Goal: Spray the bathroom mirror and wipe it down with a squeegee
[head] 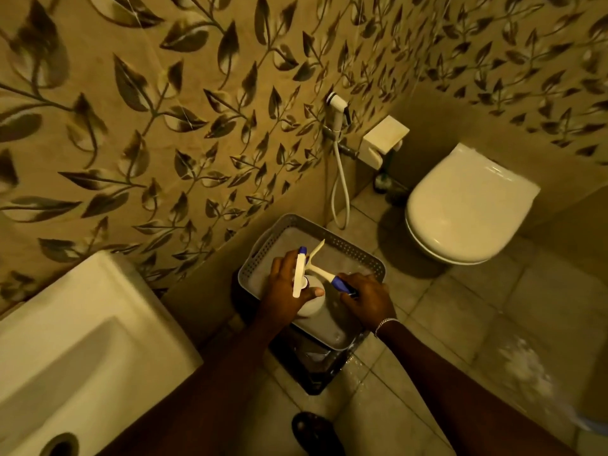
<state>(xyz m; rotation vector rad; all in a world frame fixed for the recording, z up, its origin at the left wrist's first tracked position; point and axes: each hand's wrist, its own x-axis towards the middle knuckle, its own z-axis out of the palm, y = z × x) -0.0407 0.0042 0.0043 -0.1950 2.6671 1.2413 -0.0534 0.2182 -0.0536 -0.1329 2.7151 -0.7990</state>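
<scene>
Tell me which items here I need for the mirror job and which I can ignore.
Needed: spray bottle under the left hand; squeegee, its handle in the right hand.

Ignore: grey basket, toilet, bidet sprayer, sink.

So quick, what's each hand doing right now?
Left hand: closed around the spray bottle.
Right hand: closed on the squeegee handle, over the basket.
</scene>
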